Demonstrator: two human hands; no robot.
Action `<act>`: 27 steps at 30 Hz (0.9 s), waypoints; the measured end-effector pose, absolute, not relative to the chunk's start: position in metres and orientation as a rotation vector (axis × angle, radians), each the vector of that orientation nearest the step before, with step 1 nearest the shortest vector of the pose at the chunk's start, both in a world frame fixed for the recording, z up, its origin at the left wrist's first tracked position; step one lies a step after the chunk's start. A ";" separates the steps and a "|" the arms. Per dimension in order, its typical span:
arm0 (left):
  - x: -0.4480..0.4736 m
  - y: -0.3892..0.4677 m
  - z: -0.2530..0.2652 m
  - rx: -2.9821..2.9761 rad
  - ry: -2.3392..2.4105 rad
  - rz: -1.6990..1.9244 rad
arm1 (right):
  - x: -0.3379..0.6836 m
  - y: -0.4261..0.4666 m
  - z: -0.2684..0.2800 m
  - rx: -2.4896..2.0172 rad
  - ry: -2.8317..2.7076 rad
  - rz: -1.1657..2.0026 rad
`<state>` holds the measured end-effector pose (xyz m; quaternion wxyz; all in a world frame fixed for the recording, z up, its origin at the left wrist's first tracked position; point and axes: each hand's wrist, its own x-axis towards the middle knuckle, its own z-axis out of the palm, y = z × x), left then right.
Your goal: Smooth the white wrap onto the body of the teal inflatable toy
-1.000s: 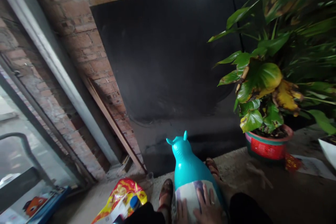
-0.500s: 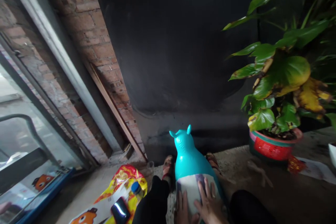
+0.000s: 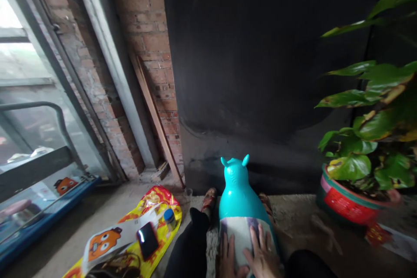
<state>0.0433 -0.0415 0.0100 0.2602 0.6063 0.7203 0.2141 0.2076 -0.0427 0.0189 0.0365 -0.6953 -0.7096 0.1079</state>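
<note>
A turquoise inflatable animal toy [image 3: 239, 197] with two small ears stands between my legs, its head pointing away from me. Across its back lies a pale cloth [image 3: 241, 229] with purplish patches. My left hand [image 3: 227, 256] rests flat on the cloth's left part, fingers stretched forward. On the right part my right hand [image 3: 262, 254] lies with its fingers spread, a ring on one of them. Both palms press on the cloth and grip nothing. The lower edge of the picture cuts off both wrists.
Left on the floor, a yellow and red plastic bag [image 3: 159, 200] bears a phone [image 3: 147, 240], a blue-capped jar [image 3: 169, 219] and a cartoon-face bag [image 3: 104, 243]. A blue cart [image 3: 65, 197] stands farther left. A potted plant [image 3: 352, 200] is at right, a black panel [image 3: 260, 74] ahead.
The view has turned left, so the plant slides right and more of the cart and floor items shows. Both hands stay on the cloth.
</note>
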 end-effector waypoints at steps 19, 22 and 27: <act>0.060 -0.060 -0.005 1.414 1.756 0.981 | 0.234 -0.040 0.047 -1.691 -2.506 0.494; 0.075 -0.060 -0.011 1.381 1.792 0.978 | 0.238 -0.040 0.047 -1.635 -2.552 0.577; 0.089 -0.043 -0.019 1.422 1.915 0.851 | 0.236 -0.030 0.036 -1.560 -2.580 0.494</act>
